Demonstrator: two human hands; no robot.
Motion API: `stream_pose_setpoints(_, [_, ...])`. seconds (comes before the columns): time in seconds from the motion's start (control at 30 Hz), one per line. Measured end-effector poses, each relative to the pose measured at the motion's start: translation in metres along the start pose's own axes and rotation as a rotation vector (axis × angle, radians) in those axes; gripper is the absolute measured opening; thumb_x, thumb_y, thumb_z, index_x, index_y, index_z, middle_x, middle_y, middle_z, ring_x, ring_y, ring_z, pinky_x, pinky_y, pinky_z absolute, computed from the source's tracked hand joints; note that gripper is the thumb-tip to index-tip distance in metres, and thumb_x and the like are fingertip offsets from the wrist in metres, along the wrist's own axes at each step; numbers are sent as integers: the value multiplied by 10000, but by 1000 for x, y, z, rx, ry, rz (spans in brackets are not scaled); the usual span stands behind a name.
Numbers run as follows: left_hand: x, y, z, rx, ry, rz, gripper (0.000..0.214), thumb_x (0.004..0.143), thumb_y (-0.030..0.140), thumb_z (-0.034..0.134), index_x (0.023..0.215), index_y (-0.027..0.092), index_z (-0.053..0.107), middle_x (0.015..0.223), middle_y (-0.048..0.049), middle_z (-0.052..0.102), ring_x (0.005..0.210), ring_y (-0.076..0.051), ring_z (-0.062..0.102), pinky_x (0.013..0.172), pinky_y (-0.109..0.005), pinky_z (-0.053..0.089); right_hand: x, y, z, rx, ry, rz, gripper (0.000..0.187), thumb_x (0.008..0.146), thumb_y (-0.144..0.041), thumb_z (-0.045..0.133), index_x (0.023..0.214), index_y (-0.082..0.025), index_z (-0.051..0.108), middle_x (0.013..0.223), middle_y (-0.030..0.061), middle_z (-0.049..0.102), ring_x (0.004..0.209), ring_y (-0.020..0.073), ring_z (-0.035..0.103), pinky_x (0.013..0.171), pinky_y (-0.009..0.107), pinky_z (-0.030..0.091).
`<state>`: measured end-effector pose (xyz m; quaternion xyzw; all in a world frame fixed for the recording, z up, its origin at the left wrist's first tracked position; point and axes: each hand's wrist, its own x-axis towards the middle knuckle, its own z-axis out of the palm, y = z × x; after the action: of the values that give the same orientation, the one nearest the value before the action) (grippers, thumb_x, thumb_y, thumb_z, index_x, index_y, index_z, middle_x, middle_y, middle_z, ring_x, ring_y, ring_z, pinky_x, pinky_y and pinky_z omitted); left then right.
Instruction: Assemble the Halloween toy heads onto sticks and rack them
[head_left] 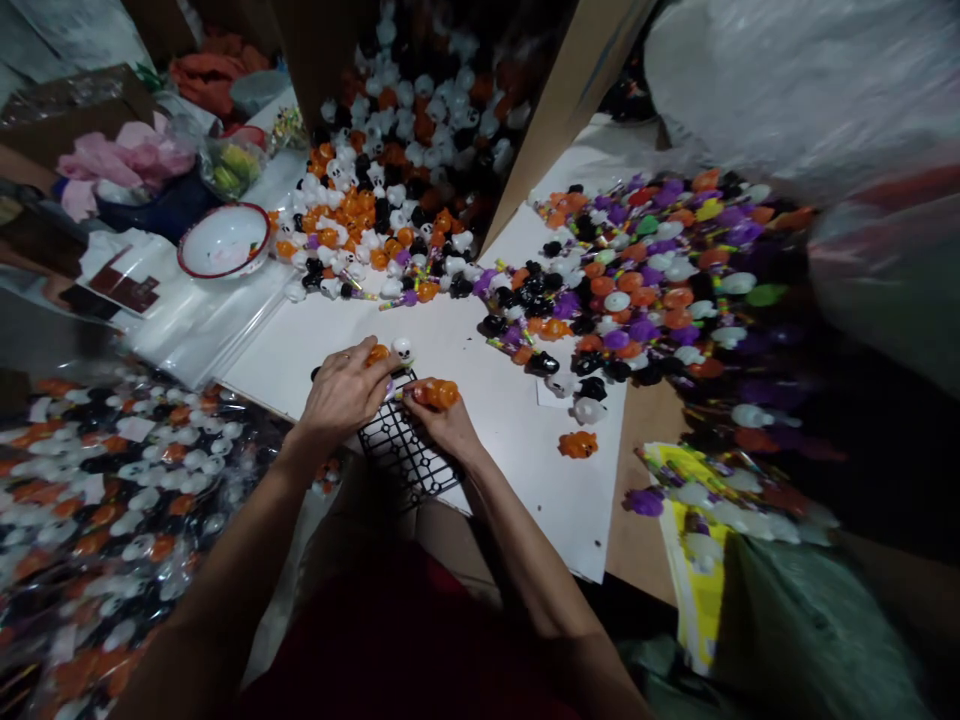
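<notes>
Over the black grid (409, 455), the left hand (341, 392) curled round small toys (378, 353), perhaps two; the right hand (448, 428) pinched an orange toy (438, 394). Loading looked underway; the next move needed slot alignment

Black grid (409, 455) partly hidden under left hand (341, 390), right hand (446, 425); plastic bag (810, 80) top right blurred.
</notes>
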<state>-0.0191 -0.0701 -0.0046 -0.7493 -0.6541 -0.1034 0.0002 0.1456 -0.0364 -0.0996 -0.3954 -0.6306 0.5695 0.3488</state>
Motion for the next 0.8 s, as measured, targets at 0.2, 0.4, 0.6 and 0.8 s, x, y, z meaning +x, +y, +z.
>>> stream_pose_setpoints(0.2, [-1, -1, -2, 9, -14, -29, 361, 939, 297, 445, 1239, 274, 644, 1397, -97, 541, 1169, -278, 593, 1029, -465, 431, 8, -10, 6, -507, -149, -179, 210, 873, -175, 439, 1022, -156, 585, 987, 95, 647, 871, 197, 615, 791, 312, 495])
stream_pose_setpoints(0.4, [-1, -7, -11, -62, -38, 6, 482, 944, 500, 412, 1291, 226, 606, 1434, -133, 499, 1285, -303, 513, 1059, -472, 412, 30, -29, 15, -810, -363, -206, 240, 880, -106, 419, 1063, -156, 567, 1064, 116, 647, 932, 201, 605, 843, 306, 484])
stream_pose_setpoints(0.6, [-1, -9, -6, 1, -59, 49, 601, 832, 631, 554, 1297, 253, 601, 1461, -144, 459, 1261, -341, 523, 1041, -495, 417, 30, -10, -4, -629, -270, -268, 236, 857, -107, 458, 1066, -150, 560, 1062, 100, 644, 948, 194, 597, 866, 321, 478])
stream_pose_setpoints(0.8, [1, -7, -8, 52, -105, 43, 559, 842, 572, 586, 1303, 256, 590, 1461, -147, 456, 1228, -333, 546, 1022, -496, 427, 30, -5, -4, -337, -282, -207, 116, 865, -221, 537, 936, -170, 613, 907, 34, 663, 836, 170, 609, 774, 278, 478])
